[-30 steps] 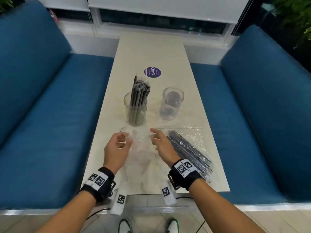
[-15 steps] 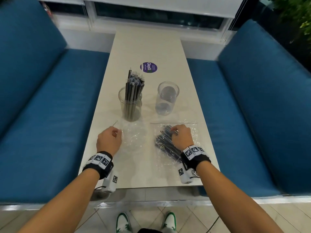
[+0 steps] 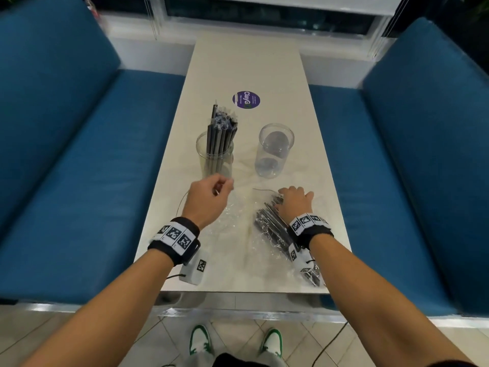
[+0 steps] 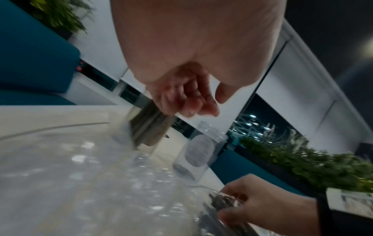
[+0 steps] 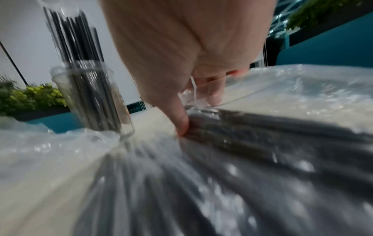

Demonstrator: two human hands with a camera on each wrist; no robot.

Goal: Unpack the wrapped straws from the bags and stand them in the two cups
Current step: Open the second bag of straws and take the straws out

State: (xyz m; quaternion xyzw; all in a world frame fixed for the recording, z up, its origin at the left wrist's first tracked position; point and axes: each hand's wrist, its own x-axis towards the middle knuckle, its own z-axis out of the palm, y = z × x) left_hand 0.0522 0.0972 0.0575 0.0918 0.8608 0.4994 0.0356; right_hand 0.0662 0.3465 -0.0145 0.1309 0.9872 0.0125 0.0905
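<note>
Two clear cups stand mid-table. The left cup [image 3: 214,154] [image 5: 90,95] holds several dark wrapped straws [image 3: 221,128]; the right cup [image 3: 275,149] [image 4: 198,153] holds none. My left hand [image 3: 225,188] [image 4: 206,105] hovers just in front of the left cup, fingers loosely curled, holding nothing. An empty clear bag [image 3: 232,215] lies below it. My right hand [image 3: 280,200] [image 5: 197,108] grips the far end of the straw bag [image 3: 272,229] [image 5: 262,143]. Its thumb [image 5: 181,126] presses the straws and its fingers reach over the bag's mouth.
The pale table [image 3: 251,62] is narrow, with blue benches at left [image 3: 66,154] and right [image 3: 410,154]. A purple round sticker [image 3: 246,99] lies beyond the cups. The straw bag reaches the table's front edge [image 3: 238,290].
My left hand has let go of the empty bag's edge, risen and moved forward toward the filled cup. My right hand reached onto the straw bag and now stays on its far end.
</note>
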